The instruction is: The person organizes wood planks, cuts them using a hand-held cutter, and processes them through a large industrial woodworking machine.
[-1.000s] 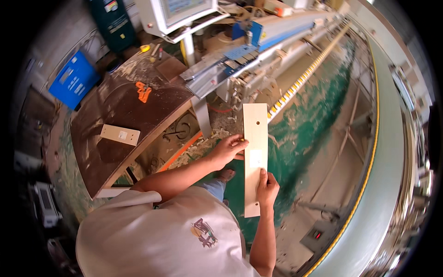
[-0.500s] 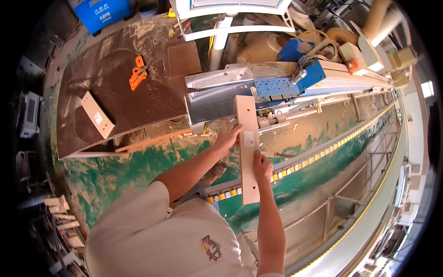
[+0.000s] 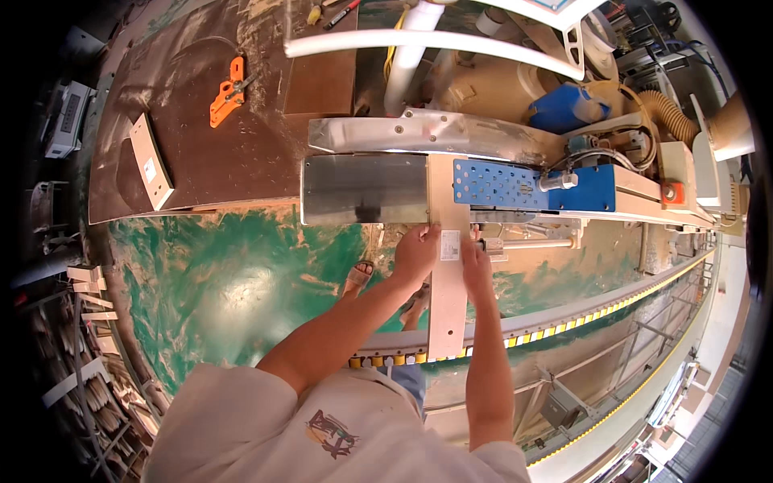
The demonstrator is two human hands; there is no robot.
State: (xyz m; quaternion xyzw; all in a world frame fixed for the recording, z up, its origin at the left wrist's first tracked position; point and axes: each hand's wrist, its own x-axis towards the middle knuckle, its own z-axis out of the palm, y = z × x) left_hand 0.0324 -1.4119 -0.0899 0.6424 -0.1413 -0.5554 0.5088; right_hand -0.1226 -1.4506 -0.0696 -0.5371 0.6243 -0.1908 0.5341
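A long, pale wooden board (image 3: pixel 448 302) with a white label and a hole near its near end lies between my two hands. My left hand (image 3: pixel 418 256) grips its left edge, fingers curled beside the label. On the opposite edge, my right hand (image 3: pixel 477 270) is closed round the board, with its fingertips partly hidden. The board's far end rests on the metal bed of a machine, between a dark steel plate (image 3: pixel 366 189) and a blue perforated plate (image 3: pixel 495 183). Its near end sticks out toward me, above the roller track.
A second labelled board (image 3: pixel 153 165) and an orange clamp-like tool (image 3: pixel 228 92) lie on the brown table (image 3: pixel 189 121) at left. A roller track (image 3: pixel 547 328) with yellow rollers runs across in front of me. Stacked wood strips (image 3: pixel 88 298) stand at far left.
Both hands have brought the board forward onto the machine bed, its far end now against the blue plate's left side. The view has shifted, and the machine appears closer.
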